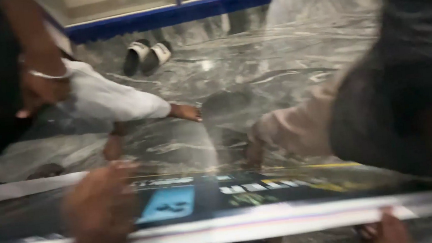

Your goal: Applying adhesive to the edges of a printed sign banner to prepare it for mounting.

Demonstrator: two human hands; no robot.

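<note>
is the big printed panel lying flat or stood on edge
Lying about flat: the printed panel shows its broad glossy face upward, the left hand resting on top.

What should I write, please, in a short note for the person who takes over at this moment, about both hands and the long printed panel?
Left hand: lies blurred on top of the long printed panel; grip unclear.
Right hand: fingers at the panel's near white edge, lower right; grip unclear.
Panel: lies flat and low across the marble floor, dark print with a blue square.
Nearby: other people crouch at its far side; a pair of sandals stands by the blue-framed cabinet.
Done or left: cannot tell from this blurred view.
</note>
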